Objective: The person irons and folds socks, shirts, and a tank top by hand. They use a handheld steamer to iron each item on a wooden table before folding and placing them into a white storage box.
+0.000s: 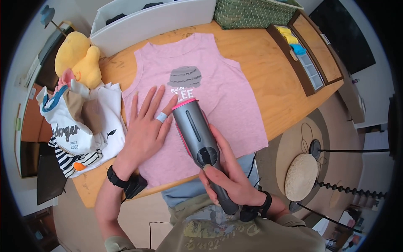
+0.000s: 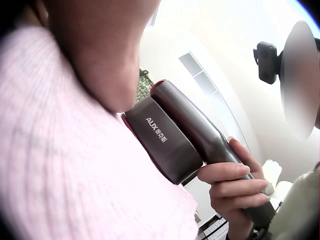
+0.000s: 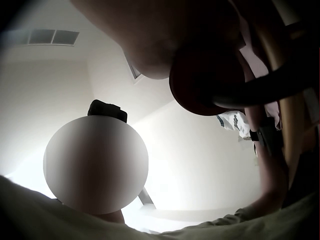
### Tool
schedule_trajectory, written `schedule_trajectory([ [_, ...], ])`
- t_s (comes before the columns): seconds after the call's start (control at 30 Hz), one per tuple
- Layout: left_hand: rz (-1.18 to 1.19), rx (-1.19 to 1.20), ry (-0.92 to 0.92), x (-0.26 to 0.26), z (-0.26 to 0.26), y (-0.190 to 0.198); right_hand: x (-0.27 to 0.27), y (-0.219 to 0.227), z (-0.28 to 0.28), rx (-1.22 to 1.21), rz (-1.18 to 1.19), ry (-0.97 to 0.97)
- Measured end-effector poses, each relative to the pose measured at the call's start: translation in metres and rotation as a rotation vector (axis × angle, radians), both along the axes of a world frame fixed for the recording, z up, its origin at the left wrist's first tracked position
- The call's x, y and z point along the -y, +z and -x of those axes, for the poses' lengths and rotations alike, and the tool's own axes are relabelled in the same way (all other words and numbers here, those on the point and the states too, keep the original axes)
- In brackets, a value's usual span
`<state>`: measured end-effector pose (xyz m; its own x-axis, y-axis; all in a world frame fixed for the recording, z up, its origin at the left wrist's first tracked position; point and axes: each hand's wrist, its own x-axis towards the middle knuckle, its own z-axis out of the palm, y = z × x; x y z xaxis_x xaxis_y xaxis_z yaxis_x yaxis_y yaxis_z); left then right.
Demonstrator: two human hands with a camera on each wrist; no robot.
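Note:
A pink sleeveless top (image 1: 226, 96) with a grey print lies spread on the wooden table (image 1: 268, 80). The left hand (image 1: 147, 128) rests on it with fingers spread, left of the lettering. In the head view the right hand (image 1: 231, 176) grips the handle of a grey handheld steamer (image 1: 191, 126), whose pink-rimmed head is over the top, beside the left index finger. The left wrist view shows the steamer (image 2: 162, 135) side-on, its face at the pink fabric (image 2: 90, 165), and the right hand (image 2: 235, 190) curled round the handle. The right wrist view is dark.
Folded white and striped clothes (image 1: 77, 130) and a yellow plush toy (image 1: 79, 59) are at the left. Along the back stand a white bin (image 1: 155, 23) and a green woven basket (image 1: 252, 17). An open wooden box (image 1: 308, 86) with compartments is at the right.

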<state>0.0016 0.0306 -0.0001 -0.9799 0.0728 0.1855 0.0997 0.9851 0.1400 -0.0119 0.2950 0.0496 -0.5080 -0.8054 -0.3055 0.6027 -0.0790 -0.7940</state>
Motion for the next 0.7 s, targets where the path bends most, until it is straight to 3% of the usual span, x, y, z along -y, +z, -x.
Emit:
schedule_trajectory([
  [0.7,0.026,0.023,0.014,-0.001,0.001,0.001,-0.031,-0.003,0.064,-0.085,-0.043,-0.498],
])
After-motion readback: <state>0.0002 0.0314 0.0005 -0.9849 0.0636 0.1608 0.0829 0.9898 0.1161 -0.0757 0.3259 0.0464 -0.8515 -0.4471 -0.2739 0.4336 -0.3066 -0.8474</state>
